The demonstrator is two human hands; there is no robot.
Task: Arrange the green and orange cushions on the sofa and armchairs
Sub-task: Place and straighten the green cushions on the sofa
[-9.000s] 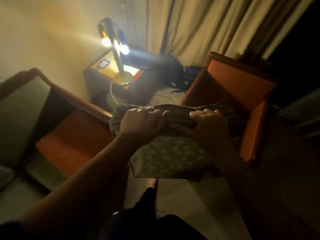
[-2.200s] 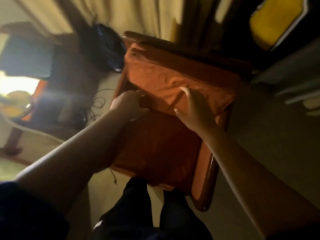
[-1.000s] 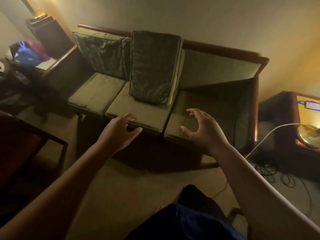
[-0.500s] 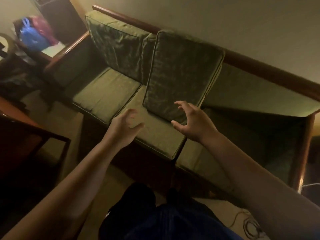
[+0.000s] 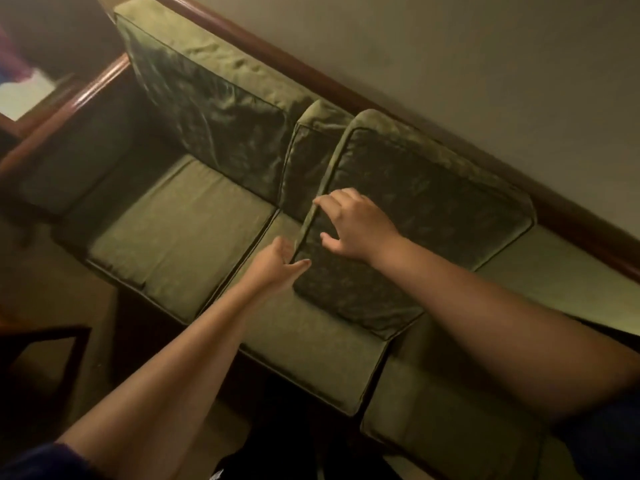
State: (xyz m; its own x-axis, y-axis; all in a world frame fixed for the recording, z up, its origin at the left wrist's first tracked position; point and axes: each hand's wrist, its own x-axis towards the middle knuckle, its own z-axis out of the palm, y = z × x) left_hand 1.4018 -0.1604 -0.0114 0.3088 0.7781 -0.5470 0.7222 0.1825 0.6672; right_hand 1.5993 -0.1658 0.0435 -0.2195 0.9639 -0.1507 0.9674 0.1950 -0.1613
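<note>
The green sofa (image 5: 180, 233) fills the view. A dark green cushion (image 5: 415, 220) leans on its back, in the middle. The right hand (image 5: 356, 226) rests on the cushion's left edge, fingers spread. The left hand (image 5: 277, 263) is just beside that edge, half open, holding nothing.

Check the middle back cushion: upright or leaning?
Leaning. The middle back cushion tilts forward off the sofa's backrest, its bottom edge far out on the seat cushion.
</note>
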